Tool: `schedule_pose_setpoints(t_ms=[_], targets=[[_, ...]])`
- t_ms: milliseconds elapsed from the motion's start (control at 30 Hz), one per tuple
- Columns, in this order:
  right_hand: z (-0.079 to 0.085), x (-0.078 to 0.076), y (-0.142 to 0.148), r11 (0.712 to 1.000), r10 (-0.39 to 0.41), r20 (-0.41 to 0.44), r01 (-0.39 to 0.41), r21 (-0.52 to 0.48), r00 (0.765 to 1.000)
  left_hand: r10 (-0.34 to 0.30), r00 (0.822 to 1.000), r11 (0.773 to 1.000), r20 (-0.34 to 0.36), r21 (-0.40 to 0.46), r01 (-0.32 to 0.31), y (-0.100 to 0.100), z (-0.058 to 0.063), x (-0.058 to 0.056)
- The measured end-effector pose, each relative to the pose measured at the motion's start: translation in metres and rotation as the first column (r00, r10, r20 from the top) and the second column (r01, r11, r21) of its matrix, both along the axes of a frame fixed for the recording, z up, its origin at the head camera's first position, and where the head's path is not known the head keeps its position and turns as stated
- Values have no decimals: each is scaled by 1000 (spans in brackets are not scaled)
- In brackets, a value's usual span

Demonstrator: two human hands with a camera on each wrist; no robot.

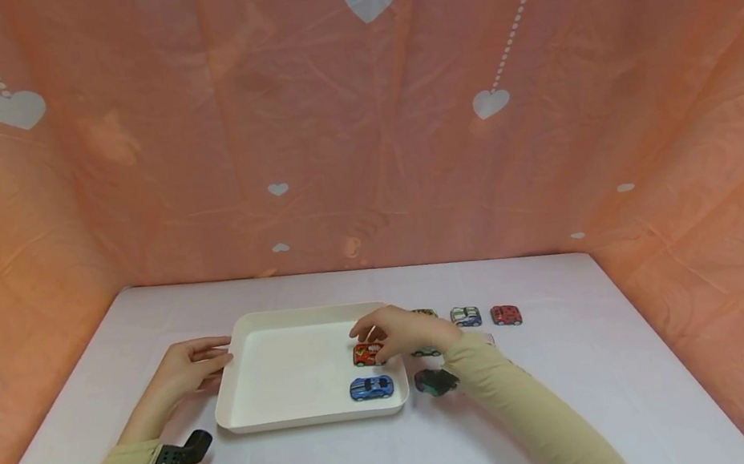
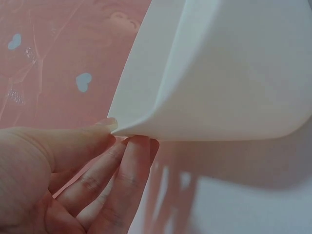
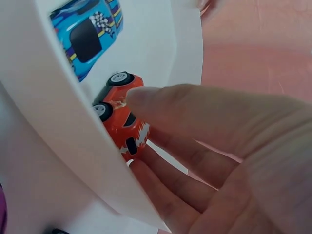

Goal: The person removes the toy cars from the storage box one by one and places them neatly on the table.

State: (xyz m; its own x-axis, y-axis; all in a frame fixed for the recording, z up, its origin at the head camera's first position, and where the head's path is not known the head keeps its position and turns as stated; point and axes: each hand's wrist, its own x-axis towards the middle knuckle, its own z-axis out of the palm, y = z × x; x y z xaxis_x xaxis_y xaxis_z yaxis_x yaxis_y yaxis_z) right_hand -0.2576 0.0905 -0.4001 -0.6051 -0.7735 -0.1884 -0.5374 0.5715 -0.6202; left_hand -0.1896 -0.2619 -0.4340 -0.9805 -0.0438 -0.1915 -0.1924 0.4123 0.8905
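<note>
A shallow white tray point(image 1: 291, 366) lies on the table. My left hand point(image 1: 182, 367) pinches its left rim, thumb above and fingers beneath, as the left wrist view shows at the tray's corner point(image 2: 219, 87). Inside the tray at the right, my right hand point(image 1: 405, 330) holds a red toy car point(image 1: 365, 355) between thumb and fingers. In the right wrist view the thumb lies on the side of the red car point(image 3: 119, 117), and its far side is hidden. A blue toy car point(image 1: 371, 388) sits beside it in the tray's near right corner.
Several toy cars stand right of the tray, among them a white and blue one point(image 1: 465, 316) and a red one point(image 1: 506, 314); my right hand and sleeve point(image 1: 515, 396) partly hide others. Orange cloth point(image 1: 330, 149) with white hearts surrounds the table's back and sides.
</note>
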Motion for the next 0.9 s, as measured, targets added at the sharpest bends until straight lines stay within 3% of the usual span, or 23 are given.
schedule_pose_setpoints(t_ms=[500,900], targets=[[-3,-2,-3,996,63,-74,-58,67,995,2,1000,1000,18,-1,-2,0,1,0],[-5,-1,-4,992,28,-116,-13,126,993,3,1000,1000,27,10,-4,0,2,1]])
